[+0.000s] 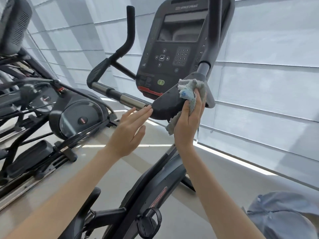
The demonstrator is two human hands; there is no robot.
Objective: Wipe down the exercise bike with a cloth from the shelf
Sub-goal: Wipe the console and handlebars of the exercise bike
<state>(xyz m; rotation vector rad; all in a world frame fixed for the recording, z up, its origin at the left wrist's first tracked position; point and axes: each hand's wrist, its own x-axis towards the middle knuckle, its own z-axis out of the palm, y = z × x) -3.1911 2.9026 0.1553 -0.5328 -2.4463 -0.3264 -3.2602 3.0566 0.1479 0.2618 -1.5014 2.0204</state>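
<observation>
Fingers (138,114) of the left hand (127,131) lie straight and nearly pressed together, palm open, holding nothing; their tips touch the near left edge of the dark handlebar hub (165,104) just where the chrome grip bar (124,99) runs into it. To the right, the right hand (188,125) has its fingers curled around a bunched cloth (189,94), pressing it against the hub's right side, below the console (177,49) of the exercise bike (155,187). That cloth is pale grey terry with a small blue patch near its top, crumpled, with a frayed corner hanging below the hub's lower rim.

Left of the hub, the chrome bar ends in a black padded handle (129,28) curving upward, with open air around it. Farther left stands another machine (77,118), well apart from the hub across bare floor (155,145). Right of the hub, pale window blinds (267,83) fill the background, with free space between. A blue sleeve (279,214) shows at the lower right.
</observation>
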